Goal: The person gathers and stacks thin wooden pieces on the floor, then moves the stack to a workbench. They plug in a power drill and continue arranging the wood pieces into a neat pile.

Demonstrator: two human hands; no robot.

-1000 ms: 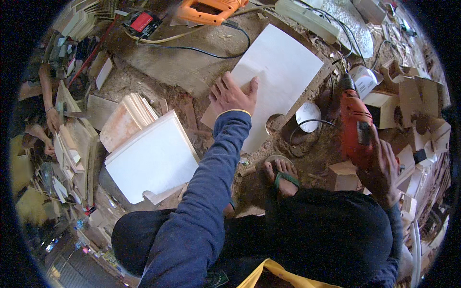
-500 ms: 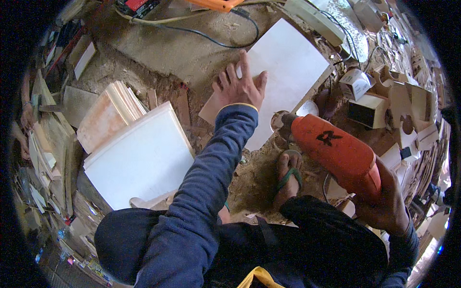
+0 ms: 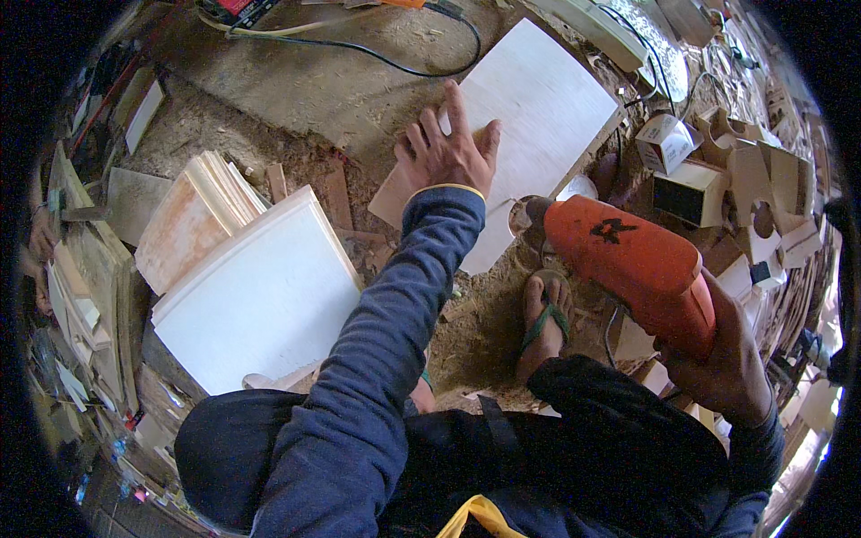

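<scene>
My left hand lies palm down on a white-faced wooden sheet on the ground, fingers spread and index stretched forward. A narrower brownish part of the sheet shows beside the wrist. In my right hand is a red angle grinder with a dark mark on its body, gripped round its rear end. The tool's grey head points left, at the sheet's near right edge. A round disc shape shows at that head; whether it touches the sheet I cannot tell.
Stacked white-faced boards lie left of my arm, against browner boards. Cardboard boxes and scraps crowd the right. A black cable curves across the far ground. My sandalled foot is below the tool. Another person's hand shows far left.
The view has shifted slightly, so the sheet and far cable sit a little higher. Both hands keep about the same place on the sheet and the grinder.
</scene>
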